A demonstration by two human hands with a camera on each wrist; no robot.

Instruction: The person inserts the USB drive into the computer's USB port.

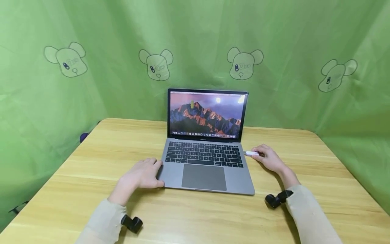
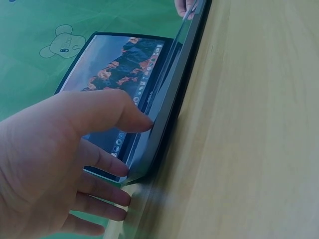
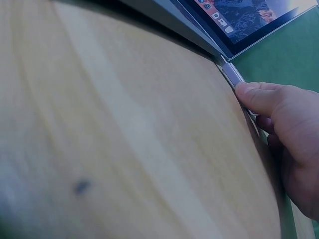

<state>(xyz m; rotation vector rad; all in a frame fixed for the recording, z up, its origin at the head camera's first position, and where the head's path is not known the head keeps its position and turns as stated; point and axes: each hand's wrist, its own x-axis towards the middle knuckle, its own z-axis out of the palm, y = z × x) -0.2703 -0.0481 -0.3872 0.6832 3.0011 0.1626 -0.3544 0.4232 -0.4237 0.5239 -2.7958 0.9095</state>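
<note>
The pale, slim USB-type stick (image 1: 252, 154) is at the right side of the open laptop (image 1: 207, 139), level with the upper part of the keyboard (image 1: 204, 154), and the right hand (image 1: 269, 161) pinches its outer end between thumb and curled fingers. Its narrow metal tip points at the laptop's side edge; whether that tip is just touching or partly inside a port is too small to tell. The stick should be very light and stiff, probably smooth plastic and a little slippery, so a firm pinch across the body near the far end seems right, leaving the tip bare. The tip is likely the fragile part: a push or pull in line with it ought to be safe, while a sideways twist could strain it (and the port too). The left hand (image 1: 144, 174) is at the laptop's front left corner, fingers spread, thumb touching the front edge and index finger at the corner rather than clenched round it. The laptop stands on the wooden table (image 1: 198, 217) with its screen (image 1: 204, 113) raised; it is probably rigid and moderately heavy, yet could slide if pushed, so bracing the base beside the trackpad (image 1: 204, 177) suits it better than holding the screen.
</note>
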